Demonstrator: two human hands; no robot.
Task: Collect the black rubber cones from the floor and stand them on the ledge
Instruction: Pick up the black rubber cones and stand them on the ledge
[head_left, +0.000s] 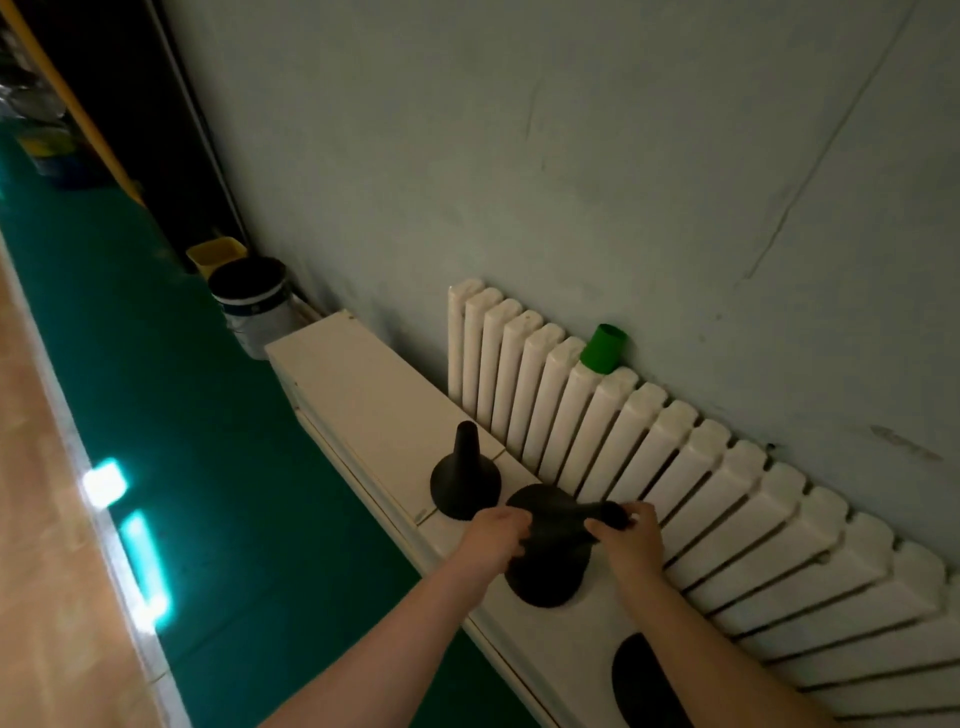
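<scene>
One black rubber cone (464, 480) stands upright on the cream ledge (363, 384). Just right of it, both my hands hold a second black cone (558, 519) tilted on its side over a black round base (545, 582) that rests on the ledge. My left hand (493, 535) grips the flared base end. My right hand (631, 535) pinches the narrow tip end. Another black base (641, 680) shows at the bottom of the ledge, partly hidden by my right forearm.
A white ribbed radiator (649, 441) runs along the wall behind the ledge, with a green cup (602, 348) on top. A dark bucket (254, 301) and a yellow bin (215, 254) stand past the ledge's far end. Green floor (182, 415) lies left.
</scene>
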